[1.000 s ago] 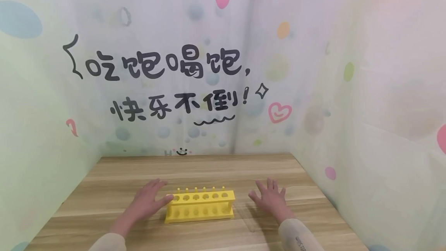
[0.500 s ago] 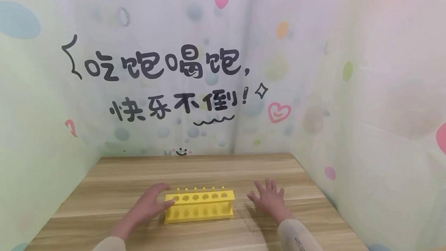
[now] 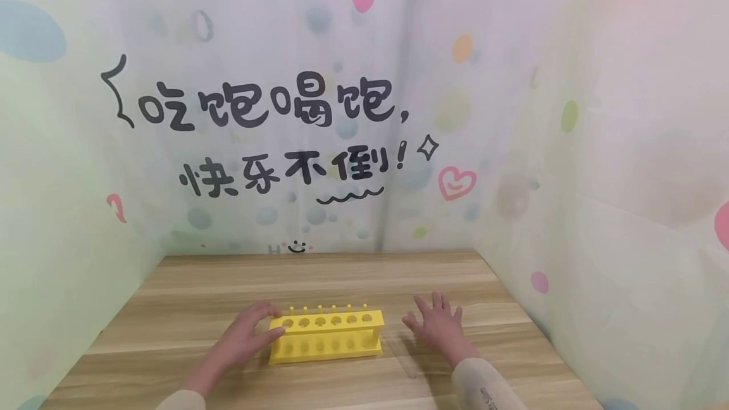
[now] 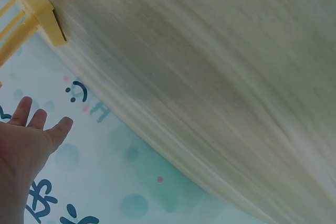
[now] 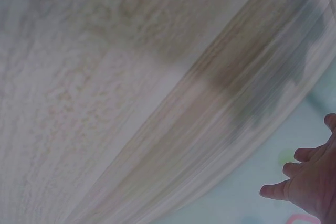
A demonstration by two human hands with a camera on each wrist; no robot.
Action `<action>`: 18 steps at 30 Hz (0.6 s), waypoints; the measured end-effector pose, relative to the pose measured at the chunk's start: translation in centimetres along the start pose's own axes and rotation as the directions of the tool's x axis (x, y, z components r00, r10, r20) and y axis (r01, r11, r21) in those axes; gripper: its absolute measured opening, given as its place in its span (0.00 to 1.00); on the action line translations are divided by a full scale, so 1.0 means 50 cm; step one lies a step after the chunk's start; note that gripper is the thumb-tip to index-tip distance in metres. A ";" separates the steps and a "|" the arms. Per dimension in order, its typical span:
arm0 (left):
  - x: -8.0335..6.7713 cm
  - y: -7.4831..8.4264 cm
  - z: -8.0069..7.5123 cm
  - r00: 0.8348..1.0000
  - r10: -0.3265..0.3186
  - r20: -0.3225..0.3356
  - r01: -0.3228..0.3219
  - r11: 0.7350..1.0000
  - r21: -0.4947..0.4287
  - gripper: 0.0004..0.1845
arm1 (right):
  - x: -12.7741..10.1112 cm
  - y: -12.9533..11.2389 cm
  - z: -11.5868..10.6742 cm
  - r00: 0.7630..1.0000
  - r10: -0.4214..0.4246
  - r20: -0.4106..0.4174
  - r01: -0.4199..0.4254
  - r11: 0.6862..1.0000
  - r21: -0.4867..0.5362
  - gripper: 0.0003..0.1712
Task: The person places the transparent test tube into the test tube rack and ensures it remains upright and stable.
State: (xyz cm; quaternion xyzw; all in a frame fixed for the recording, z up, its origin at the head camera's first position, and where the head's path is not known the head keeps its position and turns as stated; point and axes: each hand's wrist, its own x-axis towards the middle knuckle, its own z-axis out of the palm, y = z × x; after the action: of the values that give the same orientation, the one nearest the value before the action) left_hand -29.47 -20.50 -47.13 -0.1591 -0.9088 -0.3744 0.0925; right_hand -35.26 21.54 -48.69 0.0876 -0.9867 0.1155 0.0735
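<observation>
A yellow test tube rack [image 3: 326, 337] stands on the table, with a row of round holes along its top and a row of pegs behind. My left hand [image 3: 245, 334] is at its left end, thumb on the front of the top plate and a finger at the back corner, pinching it. In the left wrist view the other fingers of that hand [image 4: 31, 135] stick out, apart from the rack's end [image 4: 44, 17]. To the right of the rack my right hand [image 3: 441, 328] is spread and holds nothing; its fingers also show in the right wrist view.
Faint, clear, long shapes [image 3: 403, 356] lie on the wooden table [image 3: 319, 277] between the rack and my right hand; their kind is hard to tell. Printed curtains [image 3: 319, 37] with dots and lettering enclose the table at the back and both sides.
My left hand's fingers have bent in behind the rack's left end, and its thumb has shifted slightly right. The right hand has moved barely to the left. The rack stays in place.
</observation>
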 end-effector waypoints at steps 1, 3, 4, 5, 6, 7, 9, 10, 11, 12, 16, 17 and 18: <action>-0.001 -0.001 0.000 1.000 0.000 0.001 0.000 1.000 -0.002 0.23 | 0.001 0.000 0.001 1.000 0.000 0.000 0.000 1.000 0.000 0.39; -0.003 0.000 0.001 1.000 -0.002 0.002 0.002 1.000 -0.005 0.23 | 0.002 0.001 0.004 1.000 0.001 0.000 -0.001 1.000 0.002 0.40; -0.004 0.001 0.001 1.000 -0.006 0.001 0.006 1.000 -0.005 0.23 | 0.002 0.000 0.005 1.000 -0.003 -0.007 0.003 1.000 0.006 0.40; -0.005 0.001 0.001 1.000 -0.008 0.002 0.008 1.000 -0.004 0.23 | 0.003 0.000 0.007 1.000 -0.006 -0.013 0.006 1.000 0.009 0.40; -0.006 0.002 0.001 1.000 -0.010 0.000 0.010 1.000 -0.004 0.22 | 0.003 -0.001 0.009 1.000 -0.008 -0.018 0.008 1.000 0.015 0.40; -0.007 0.002 0.001 1.000 -0.011 0.001 0.011 1.000 -0.002 0.22 | 0.003 -0.003 0.010 1.000 -0.009 -0.022 0.010 1.000 0.027 0.39; -0.008 0.002 0.001 1.000 -0.010 -0.003 0.010 1.000 -0.005 0.22 | 0.004 -0.008 0.012 0.999 -0.010 -0.031 0.012 0.998 0.053 0.38; -0.009 0.003 0.002 1.000 -0.011 -0.006 0.011 1.000 -0.008 0.22 | 0.004 -0.011 0.013 0.999 -0.012 -0.037 0.015 0.998 0.066 0.38; -0.009 0.002 0.002 1.000 -0.008 -0.009 0.008 1.000 -0.011 0.22 | 0.006 -0.013 0.014 0.999 -0.012 -0.040 0.015 0.997 0.072 0.38; -0.009 0.002 0.002 1.000 -0.006 -0.012 0.006 1.000 -0.014 0.22 | 0.007 -0.016 0.015 0.999 -0.012 -0.042 0.015 0.997 0.080 0.37; -0.010 0.001 0.005 1.000 0.001 -0.024 -0.001 1.000 -0.015 0.23 | 0.010 -0.027 0.018 0.998 -0.009 -0.062 0.016 0.995 0.101 0.36; -0.010 0.001 0.006 1.000 0.006 -0.027 -0.007 1.000 -0.017 0.23 | 0.010 -0.030 0.018 0.998 -0.008 -0.068 0.015 0.994 0.108 0.36; -0.011 0.001 0.007 1.000 0.009 -0.030 -0.010 1.000 -0.018 0.23 | 0.010 -0.033 0.018 0.998 -0.004 -0.069 0.012 0.993 0.118 0.36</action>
State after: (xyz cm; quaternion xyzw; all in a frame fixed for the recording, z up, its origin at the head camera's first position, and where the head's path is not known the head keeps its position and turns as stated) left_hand -28.97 -20.33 -47.47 -0.1586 -0.9031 -0.3847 0.1062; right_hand -35.56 19.64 -49.12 0.0915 -0.9747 0.1765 0.1023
